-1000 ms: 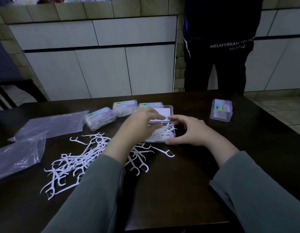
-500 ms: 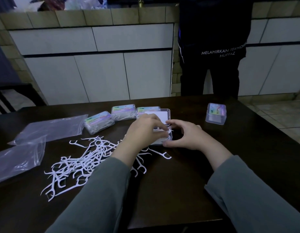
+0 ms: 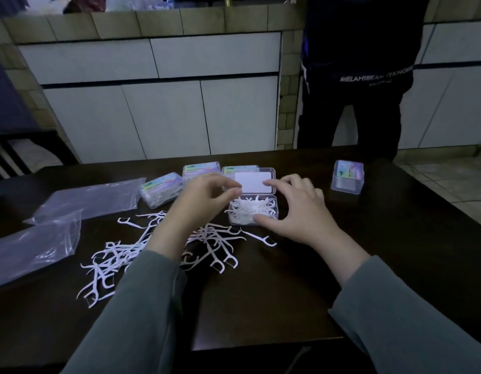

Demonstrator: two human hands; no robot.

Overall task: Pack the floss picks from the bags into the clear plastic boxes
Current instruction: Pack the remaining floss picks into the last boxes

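**Hands lifting clear of the open box, lid still up**

The tabletop point(image 3: 382, 252) is carrying the whole job. Half a second ago both hands were pressed close over the open clear box; now they are drawing apart and exposing its contents, which I read as a batch of picks just dropped in, with closing or another handful coming next.

Two emptied bags point(image 3: 72, 209) are lying flat at 9 o'clock. The loose floss picks point(image 3: 131, 252) are sprawling from 8 o'clock toward the centre, a large share still unpacked.

The left hand point(image 3: 198, 203) is hovering just at 9 o'clock of the open box point(image 3: 252, 209), fingers loosely curled toward the thumb; whether it is pinching a pick I cannot tell. The right hand point(image 3: 296, 211) is arching over the box's 3 o'clock side, fingers spread and gripping nothing, its thumb touching the near wall.

The open box is sitting at centre, well filled with white picks, its lid point(image 3: 255, 180) tilting back at 12 o'clock. Three closed boxes point(image 3: 163, 190) are lined up at 11 o'clock; at least the nearest is showing picks inside. One more box point(image 3: 347, 177) is standing well apart at 2 o'clock and appears empty.
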